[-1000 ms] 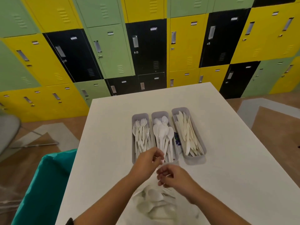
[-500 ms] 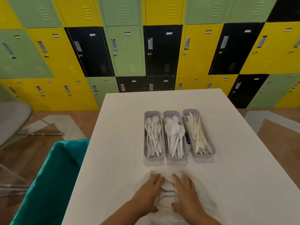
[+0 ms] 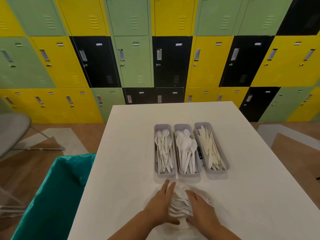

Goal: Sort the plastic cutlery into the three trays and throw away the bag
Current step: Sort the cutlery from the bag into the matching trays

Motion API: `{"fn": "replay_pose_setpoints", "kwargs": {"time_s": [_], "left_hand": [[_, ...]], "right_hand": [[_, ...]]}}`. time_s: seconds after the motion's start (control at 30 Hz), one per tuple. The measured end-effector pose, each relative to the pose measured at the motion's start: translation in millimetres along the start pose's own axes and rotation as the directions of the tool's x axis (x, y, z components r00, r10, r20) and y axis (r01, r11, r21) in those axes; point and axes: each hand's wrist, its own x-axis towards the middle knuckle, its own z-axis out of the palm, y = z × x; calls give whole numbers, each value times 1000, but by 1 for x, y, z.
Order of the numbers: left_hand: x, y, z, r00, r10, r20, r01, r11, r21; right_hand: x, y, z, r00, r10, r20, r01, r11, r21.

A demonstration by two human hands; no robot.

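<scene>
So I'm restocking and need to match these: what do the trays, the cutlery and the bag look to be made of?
Trays: likely matte grey plastic, with smooth rounded walls and no shine.
Cutlery: white plastic by its thin moulded shapes; the knives look creamier.
Bag: probably thin clear plastic film, since it wrinkles and the cutlery shows through between the left hand and right hand.

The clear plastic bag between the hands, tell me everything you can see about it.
The bag is thin, clear, crinkled plastic lying flat on the white table, just in front of the three grey trays. White plastic cutlery shows through it in a loose heap; forks are visible, the rest is too blurred to sort out. The left hand and right hand press it from either side with fairly straight fingers. Whether it is open or sealed cannot be told.
</scene>
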Motion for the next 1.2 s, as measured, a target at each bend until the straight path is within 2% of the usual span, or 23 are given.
{"fn": "replay_pose_setpoints", "kwargs": {"time_s": [0.2,0.57,0.63,0.7,0.83,0.93,1.0,1.1,1.2], "left_hand": [[13,-7,1,999,-53,-2,53,999,6],[12,-11,-10,994,-92,57,96,992,-80],[10,-11,-13,993,-106,56,111,989,-100],[9,-10,-15,992,-116,44,121,986,-116],[7,6,-23,996,-82,-30,76,981,-179],[11,30,-30,997,-44,-64,26,965,-259],[12,49,-34,999,-44,-27,31,931,-364],[15,76,-35,993,-29,118,96,787,-610],[22,90,-33,976,-10,219,186,568,-802]], "right_hand": [[5,5,0,998,-53,-17,52,996,-67],[8,13,-17,999,-33,37,33,999,-9],[6,16,-27,999,-39,38,38,999,34],[3,19,-38,999,-26,42,18,981,195],[-3,20,-63,1000,13,29,-28,781,624],[-4,21,-77,1000,16,19,-25,599,800],[-4,19,-84,1000,24,17,-26,486,873],[1,17,-92,996,85,-9,-21,343,939],[5,17,-99,985,159,-65,22,254,967]]}}
